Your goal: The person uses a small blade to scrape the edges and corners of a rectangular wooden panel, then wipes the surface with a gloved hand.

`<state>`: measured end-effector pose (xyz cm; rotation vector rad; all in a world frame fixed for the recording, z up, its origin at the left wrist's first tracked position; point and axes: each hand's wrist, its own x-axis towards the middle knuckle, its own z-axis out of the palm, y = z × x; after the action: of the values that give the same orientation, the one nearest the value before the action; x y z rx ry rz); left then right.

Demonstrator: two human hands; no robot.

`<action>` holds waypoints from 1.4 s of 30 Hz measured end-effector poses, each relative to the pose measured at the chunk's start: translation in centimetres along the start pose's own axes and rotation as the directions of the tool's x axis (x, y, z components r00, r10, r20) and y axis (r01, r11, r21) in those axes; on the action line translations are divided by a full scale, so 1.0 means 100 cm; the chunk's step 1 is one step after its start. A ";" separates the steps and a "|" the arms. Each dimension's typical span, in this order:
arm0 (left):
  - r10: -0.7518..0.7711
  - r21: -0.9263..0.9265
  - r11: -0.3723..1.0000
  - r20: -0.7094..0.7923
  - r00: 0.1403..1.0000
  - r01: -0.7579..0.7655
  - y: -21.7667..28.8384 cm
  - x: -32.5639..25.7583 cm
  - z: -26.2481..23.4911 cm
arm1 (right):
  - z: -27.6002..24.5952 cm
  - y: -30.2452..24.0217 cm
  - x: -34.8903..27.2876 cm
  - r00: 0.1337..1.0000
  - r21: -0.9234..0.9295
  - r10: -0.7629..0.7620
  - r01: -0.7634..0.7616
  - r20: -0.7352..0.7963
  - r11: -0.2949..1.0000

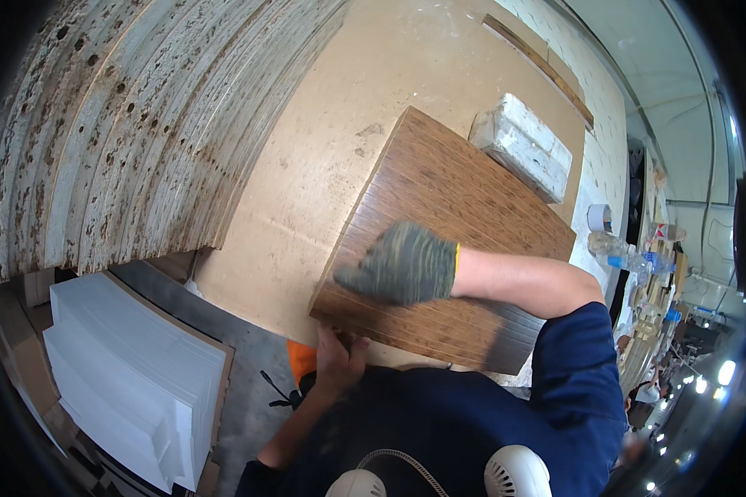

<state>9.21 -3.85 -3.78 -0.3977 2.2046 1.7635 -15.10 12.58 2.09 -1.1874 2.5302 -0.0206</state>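
A brown wood-grain panel [448,199] with fine parallel lines lies at an angle in front of me. My right hand [402,263], in a camouflage-patterned glove, is closed above the panel's left part, the forearm crossing it from the right. Its fingertips are blurred, and whatever they may hold is hidden. Down at the panel's near left corner, my bare left hand [340,358] grips the edge, with some fingers hidden there.
Under the panel spreads a tan board [307,157]. A white wrapped block [526,145] sits by the panel's far right edge, and a wooden strip [539,66] lies beyond. Stacked speckled boards [141,124] rise at left above white sheets [133,364]. Plastic bottles [630,257] and a tape roll [599,218] stand right.
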 end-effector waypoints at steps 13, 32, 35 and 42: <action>-0.093 -0.070 0.993 0.038 0.995 0.096 0.002 -0.002 0.001 | 0.011 0.087 -0.001 0.743 0.192 0.500 -0.466 -0.446 0.864; 0.072 0.091 0.993 0.006 0.997 -0.072 -0.006 -0.002 0.000 | 0.003 0.005 -0.014 0.975 -0.037 -0.211 0.209 -0.068 0.977; 0.049 0.187 0.981 0.033 0.998 -0.055 -0.013 -0.003 0.000 | -0.022 0.031 0.003 0.958 -0.002 0.218 -0.222 -0.188 0.975; 0.079 0.163 0.984 -0.022 0.997 -0.074 -0.006 -0.005 0.001 | -0.013 -0.035 -0.011 0.995 -0.049 -0.058 0.063 0.083 0.997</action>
<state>9.88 -3.87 -4.13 -0.3062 2.3919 1.6085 -12.25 10.97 4.21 -1.2582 2.4371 0.0768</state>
